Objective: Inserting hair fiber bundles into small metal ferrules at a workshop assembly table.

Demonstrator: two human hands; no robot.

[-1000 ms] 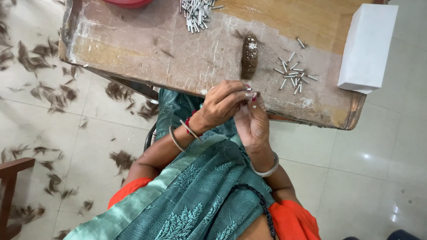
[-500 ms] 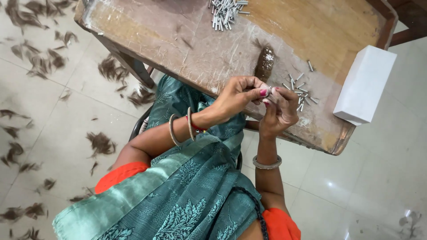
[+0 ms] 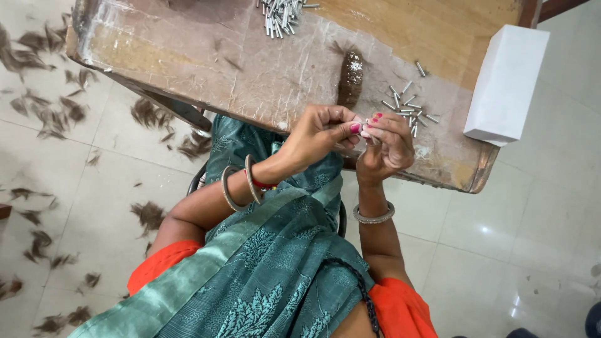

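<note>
Left hand (image 3: 322,131) and right hand (image 3: 387,143) meet fingertip to fingertip, pinching a small pale piece (image 3: 365,133) between them. Loose metal pins (image 3: 408,106) lie just beyond, nearer the right hand.

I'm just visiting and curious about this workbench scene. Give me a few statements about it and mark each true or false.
1. The left hand and right hand meet, fingertips pinching something small between them. True.
2. The white box lies flat in the middle of the table. False: it stands at the table's right edge.
3. A dark hair bundle lies on the table beyond the hands. True.
4. All the small metal tubes are in one pile. False: one pile sits at the far edge, a scattered group near the right hand.
5. The floor is swept. False: hair tufts lie scattered on the tiles.
</note>
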